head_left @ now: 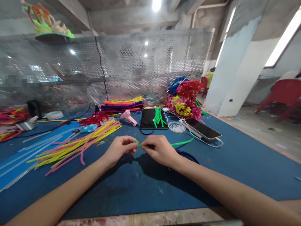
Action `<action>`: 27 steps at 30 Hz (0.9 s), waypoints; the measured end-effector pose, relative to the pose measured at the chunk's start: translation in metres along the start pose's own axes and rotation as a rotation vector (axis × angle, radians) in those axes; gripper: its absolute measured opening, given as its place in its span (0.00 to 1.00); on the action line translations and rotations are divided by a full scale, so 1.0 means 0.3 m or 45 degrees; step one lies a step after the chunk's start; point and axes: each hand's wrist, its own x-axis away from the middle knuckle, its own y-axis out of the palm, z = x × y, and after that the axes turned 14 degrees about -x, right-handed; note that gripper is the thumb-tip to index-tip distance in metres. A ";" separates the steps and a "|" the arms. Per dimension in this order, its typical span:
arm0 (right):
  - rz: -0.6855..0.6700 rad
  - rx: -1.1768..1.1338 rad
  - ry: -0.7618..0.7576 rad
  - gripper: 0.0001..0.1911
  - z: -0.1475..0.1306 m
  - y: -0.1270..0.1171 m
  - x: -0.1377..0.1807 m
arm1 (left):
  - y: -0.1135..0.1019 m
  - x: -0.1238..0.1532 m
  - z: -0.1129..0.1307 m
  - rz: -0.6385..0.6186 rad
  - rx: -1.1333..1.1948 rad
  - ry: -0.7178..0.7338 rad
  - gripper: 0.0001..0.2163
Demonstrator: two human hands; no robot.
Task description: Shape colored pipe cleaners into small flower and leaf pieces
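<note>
My left hand [119, 150] and my right hand [159, 150] meet over the middle of the blue table mat [235, 163]. Both pinch a green pipe cleaner [182, 143] between thumb and fingers. Its short end shows between the two hands, and its long end runs out to the right past my right hand. A dark blue hoop [189, 155] lies on the mat just behind my right wrist. Left of my left hand spreads a pile of yellow and pink pipe cleaners [77, 142].
Behind the hands lie a pink glue gun [129, 117], a black pad with green pieces [155, 118], a small dish of beads [176, 126] and a phone on a white cable [205, 129]. A heap of pipe-cleaner flowers [185, 99] stands back right, stacked coloured stems [122, 105] at the mesh screen.
</note>
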 end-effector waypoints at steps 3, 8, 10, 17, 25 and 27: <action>0.046 -0.208 0.163 0.06 -0.011 -0.005 -0.011 | -0.007 0.021 0.010 0.190 -0.376 0.354 0.04; 0.110 -0.154 0.023 0.08 -0.033 -0.012 -0.011 | -0.019 0.046 0.047 0.218 -0.573 0.583 0.05; 0.103 -0.078 -0.033 0.09 -0.033 -0.012 -0.006 | -0.017 0.043 0.059 0.190 -0.562 0.555 0.08; 0.082 -0.017 -0.084 0.09 -0.025 0.003 0.008 | -0.009 0.028 0.043 0.176 -0.554 0.476 0.05; 0.084 0.005 -0.140 0.07 -0.023 0.004 0.005 | -0.001 0.046 0.053 0.344 -1.009 0.474 0.08; 0.059 0.109 -0.196 0.08 -0.014 0.002 0.007 | 0.006 0.041 0.059 0.193 -0.942 0.294 0.11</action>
